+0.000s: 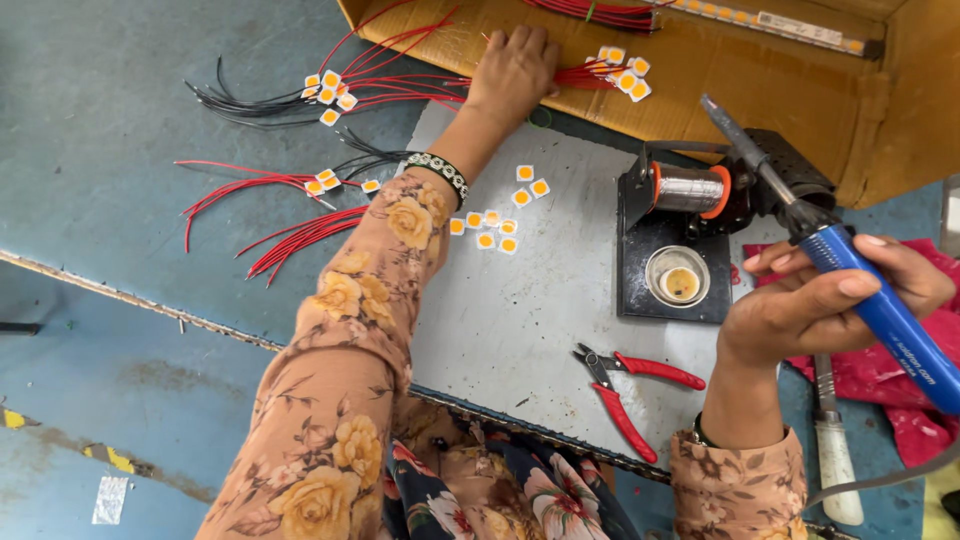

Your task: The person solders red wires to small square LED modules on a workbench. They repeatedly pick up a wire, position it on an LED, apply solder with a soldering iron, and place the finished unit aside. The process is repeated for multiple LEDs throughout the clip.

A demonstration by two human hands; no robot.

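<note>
Left hand (515, 68), fingers down on red wires (400, 95) at 12 o'clock; right hand (830, 300) gripping blue soldering iron (850, 275) at 3 o'clock, whose raised tip risks scorching the cardboard box (700, 70).

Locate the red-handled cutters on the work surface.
In the head view, the red-handled cutters lie on the grey board, near its front edge, just below the black solder stand and left of the right hand.
</note>
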